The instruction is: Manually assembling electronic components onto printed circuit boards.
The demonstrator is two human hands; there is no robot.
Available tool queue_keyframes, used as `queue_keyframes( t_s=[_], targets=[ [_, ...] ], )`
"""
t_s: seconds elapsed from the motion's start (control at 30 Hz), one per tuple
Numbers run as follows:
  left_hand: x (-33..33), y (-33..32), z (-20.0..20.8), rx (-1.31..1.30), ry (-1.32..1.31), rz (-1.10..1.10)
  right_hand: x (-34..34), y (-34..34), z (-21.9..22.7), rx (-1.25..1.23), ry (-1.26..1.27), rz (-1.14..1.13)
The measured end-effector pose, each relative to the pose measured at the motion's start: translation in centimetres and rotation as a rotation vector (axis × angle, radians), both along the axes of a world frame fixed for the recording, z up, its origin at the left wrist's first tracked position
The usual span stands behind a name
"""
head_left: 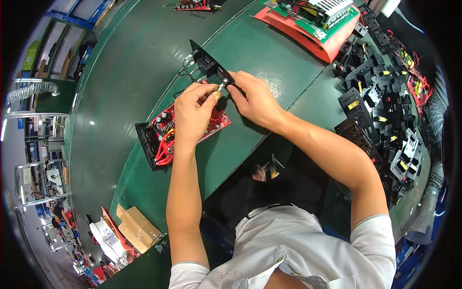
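Note:
My right hand [255, 98] grips the lower edge of a black panel [207, 63] with sockets on it, held tilted above the table. My left hand [192, 111] is closed in a pinch at the same edge, on a small pale piece [222, 87] whose kind I cannot make out. Under my left hand lies a red circuit board [217, 124] with thick red wires [164, 151] and a black end panel [147, 148]. Thin dark wires [186, 65] run beside the raised panel. My left hand and wrist cover part of the board.
On the right lies a heap of black panels [358, 113] with sockets. A green board assembly [332, 29] rests on an orange-red sheet [313, 47] at the far right. Another small board [195, 6] sits at the far edge, and an open cardboard box [137, 229] stands at lower left.

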State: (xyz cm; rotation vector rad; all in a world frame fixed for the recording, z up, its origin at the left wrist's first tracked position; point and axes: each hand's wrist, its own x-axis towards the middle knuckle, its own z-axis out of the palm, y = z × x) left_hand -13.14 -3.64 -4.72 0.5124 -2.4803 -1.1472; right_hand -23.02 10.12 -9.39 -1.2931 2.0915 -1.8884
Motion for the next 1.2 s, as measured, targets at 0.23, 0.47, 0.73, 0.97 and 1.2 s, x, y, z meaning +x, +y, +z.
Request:
queue_keyframes(
  t_s=[0.23, 0.47, 0.73, 0.97, 1.2],
  targets=[
    [0.0, 0.2, 0.1, -0.056, 0.019, 0.000, 0.2, -0.2, -0.5, 0.021, 0.150, -0.053],
    [-0.3, 0.1, -0.2, -0.266, 0.070, -0.035, 1.5, -0.4, -0.4, 0.094, 0.261, -0.118],
    [0.4, 0.2, -0.3, 0.210, 0.150, -0.130, -1.0, 0.8, -0.7, 0.274, 0.200, -0.074],
    [1.5, 0.7, 0.5, 0.315, 0.208, -0.229, -0.5, 2.2, 5.1, 0.182, 0.403, -0.068],
    [1.6, 1.8, 1.8, 0.078, 0.156, -0.238, 0.6, 2.2, 5.7, 0.281, -0.119, 0.136]
  ],
)
